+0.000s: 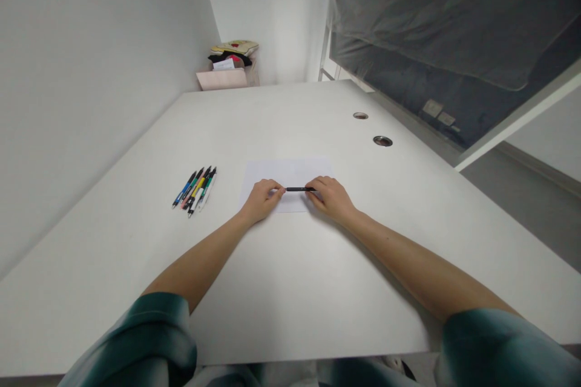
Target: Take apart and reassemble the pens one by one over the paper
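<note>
A dark pen (297, 189) is held level between both hands, above or on a sheet of white paper (290, 168). My left hand (262, 199) pinches its left end between thumb and fingers. The right end is gripped by my right hand (333, 198), whose fingers cover that tip. Part of the paper's near side lies hidden behind the hands. To the left of the paper, several pens (196, 190) in blue, green, yellow, black and white lie side by side in a loose bunch.
The white table (290, 290) reaches to a wall on the left. Two round cable holes (382, 141) sit near its right edge. At the far end stands a pale box (222, 78) piled with cloth items. A bed frame (521, 115) with grey covering is on the right.
</note>
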Demonstrator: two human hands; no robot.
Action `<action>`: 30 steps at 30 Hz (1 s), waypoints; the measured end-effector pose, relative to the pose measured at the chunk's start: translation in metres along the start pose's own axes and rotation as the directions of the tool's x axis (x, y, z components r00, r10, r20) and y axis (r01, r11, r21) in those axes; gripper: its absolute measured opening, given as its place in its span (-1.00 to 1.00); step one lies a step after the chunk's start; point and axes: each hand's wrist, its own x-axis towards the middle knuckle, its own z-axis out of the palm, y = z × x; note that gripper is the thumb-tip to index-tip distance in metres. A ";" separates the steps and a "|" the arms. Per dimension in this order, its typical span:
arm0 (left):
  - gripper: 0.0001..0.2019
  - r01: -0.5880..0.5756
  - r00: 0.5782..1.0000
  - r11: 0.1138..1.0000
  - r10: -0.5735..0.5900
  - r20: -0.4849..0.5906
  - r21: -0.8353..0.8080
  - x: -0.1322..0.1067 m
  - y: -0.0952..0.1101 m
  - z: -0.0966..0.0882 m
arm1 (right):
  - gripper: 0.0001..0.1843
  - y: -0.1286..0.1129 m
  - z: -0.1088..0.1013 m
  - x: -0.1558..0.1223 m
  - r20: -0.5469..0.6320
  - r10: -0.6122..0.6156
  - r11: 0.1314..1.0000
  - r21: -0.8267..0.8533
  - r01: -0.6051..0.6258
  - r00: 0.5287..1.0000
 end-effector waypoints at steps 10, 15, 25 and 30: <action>-0.86 -0.047 0.998 0.998 0.048 -0.037 0.045 -0.003 0.000 0.000 | -0.70 -0.005 0.001 -0.002 0.118 0.063 0.998 0.024 -0.066 0.991; -0.78 0.002 1.000 0.998 -0.002 -0.004 0.065 -0.002 0.000 0.000 | -0.78 -0.005 0.000 -0.001 0.110 0.079 0.997 0.002 -0.079 0.991; -0.84 -0.028 0.999 0.999 0.026 0.028 0.042 -0.003 0.003 0.000 | -0.74 -0.001 0.000 0.001 0.077 -0.012 0.999 -0.042 0.016 0.997; -0.84 -0.008 1.000 0.999 0.008 0.003 0.052 -0.003 0.004 0.003 | -0.67 -0.003 0.000 0.001 0.090 0.016 0.999 -0.043 -0.012 0.996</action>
